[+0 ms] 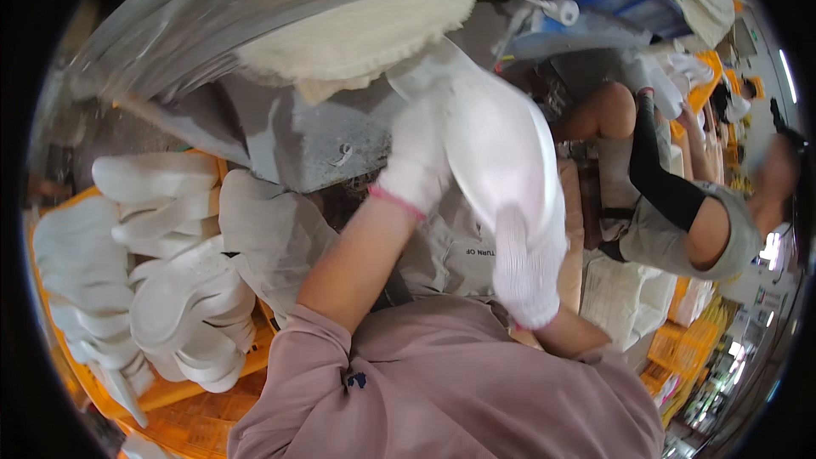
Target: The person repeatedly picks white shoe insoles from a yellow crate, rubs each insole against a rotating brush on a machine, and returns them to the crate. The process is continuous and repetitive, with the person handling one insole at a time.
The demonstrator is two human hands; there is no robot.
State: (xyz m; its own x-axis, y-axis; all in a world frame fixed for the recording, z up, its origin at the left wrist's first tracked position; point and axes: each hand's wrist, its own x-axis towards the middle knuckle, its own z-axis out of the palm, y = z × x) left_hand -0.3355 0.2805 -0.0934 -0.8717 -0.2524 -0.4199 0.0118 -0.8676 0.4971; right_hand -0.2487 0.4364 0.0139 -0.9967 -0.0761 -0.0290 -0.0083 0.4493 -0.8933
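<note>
Both my hands wear white knit gloves with pink cuffs. My left hand (419, 149) is closed on the left edge of a smooth white sole-shaped piece (497, 132), blurred by motion. Wrapped along the right side of the same piece is my right hand (531, 268), lower and closer to my body. The far end of the piece reaches up to the frayed edge of a cream cloth buffing wheel (365, 34); whether they touch I cannot tell. Some of my left fingers are hidden.
At left, an orange crate (183, 391) holds several similar white pieces (183, 297). A grey metal housing (314, 140) sits below the wheel. On the right, a seated co-worker (688, 221) handles white pieces. Orange crates (680, 353) stand behind, by stacked pale cloth (625, 297).
</note>
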